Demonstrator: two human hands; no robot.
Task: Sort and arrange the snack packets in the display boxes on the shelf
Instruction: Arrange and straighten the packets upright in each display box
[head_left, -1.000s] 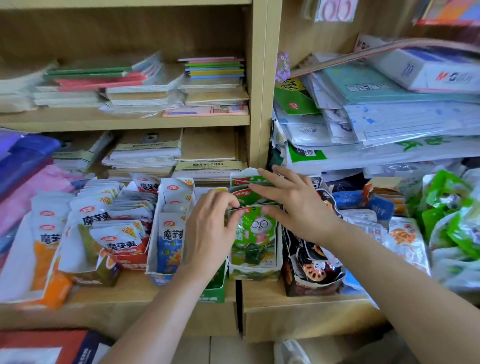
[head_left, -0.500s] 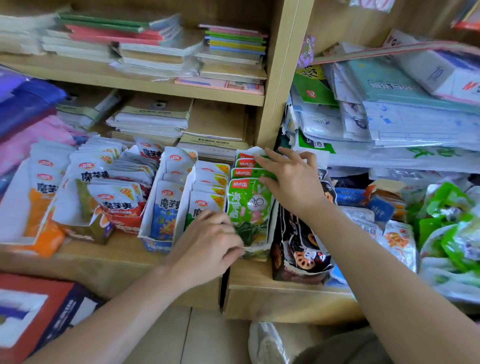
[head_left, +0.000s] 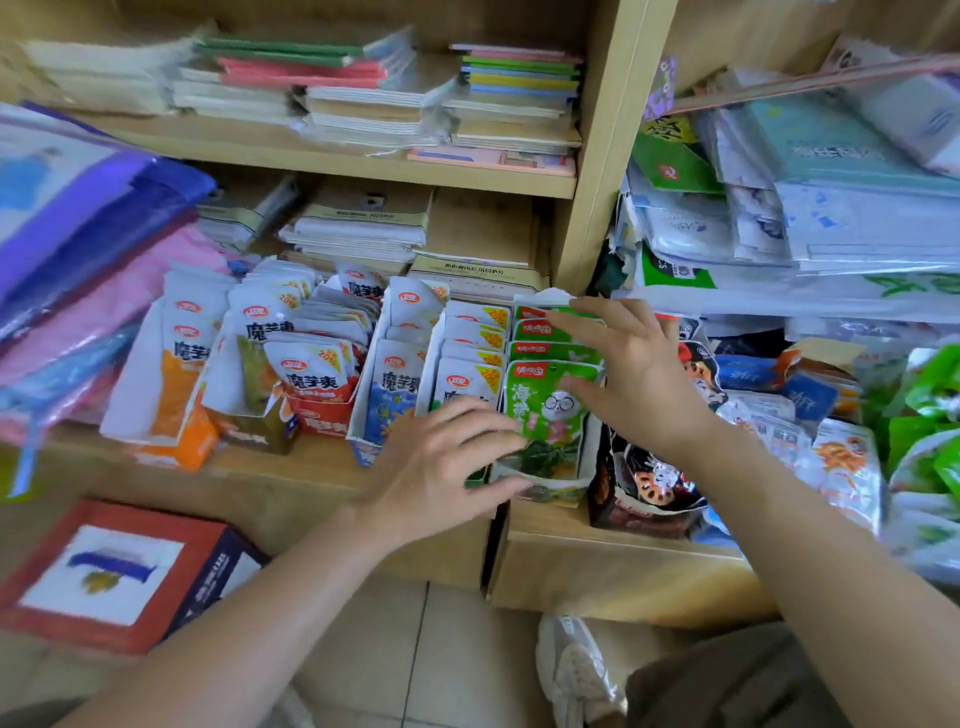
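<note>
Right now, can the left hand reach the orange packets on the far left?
Probably yes. The left hand holds nothing, and the orange packets stand at the front edge of the shelf with nothing in front of them.

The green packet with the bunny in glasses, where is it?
Head view, middle of the lower shelf: the green packet stands frontmost in its row, between the left hand and right hand.

green snack packets, orange-and-white packets, red-bordered box
</note>
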